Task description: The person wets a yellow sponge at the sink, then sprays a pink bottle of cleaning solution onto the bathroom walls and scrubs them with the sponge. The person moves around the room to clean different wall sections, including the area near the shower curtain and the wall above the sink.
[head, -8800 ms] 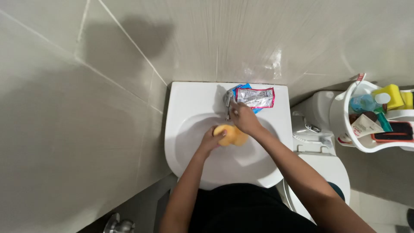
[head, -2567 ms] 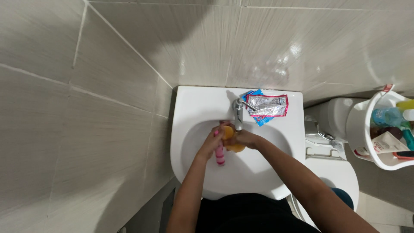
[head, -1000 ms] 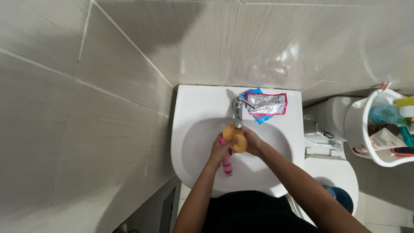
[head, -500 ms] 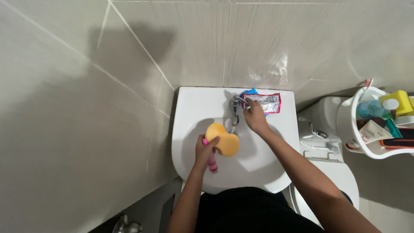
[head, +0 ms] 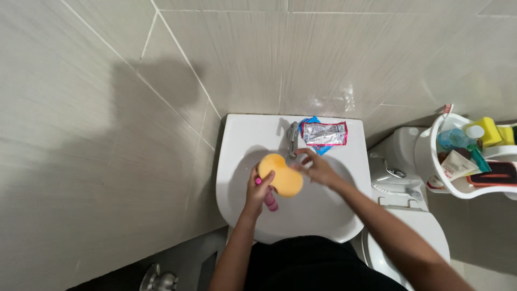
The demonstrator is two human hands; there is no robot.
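Two hands over a white sink (head: 237,161), seen from the head camera straight down. Left hand (head: 261,186) wraps a yellow peanut-shaped sponge (head: 280,173), thumb across its face, fingers curled behind, and a pink handle (head: 270,200) pokes out below the palm, so that same grip seems to carry both. It's held above the basin, likely so drips land inside. Sponge's long axis runs on a diagonal, upper end aimed up-left toward the tap (head: 292,139), lower end down-right toward the basin's middle. Right hand (head: 319,168) sits just beside the sponge's right edge, fingers loosely bent and a little spread, holding nothing that I can see. Behind the tap lies a silver packet (head: 324,133) with a pink border. Off to the right, a toilet tank (head: 401,161) and a white caddy (head: 439,161) of bottles.
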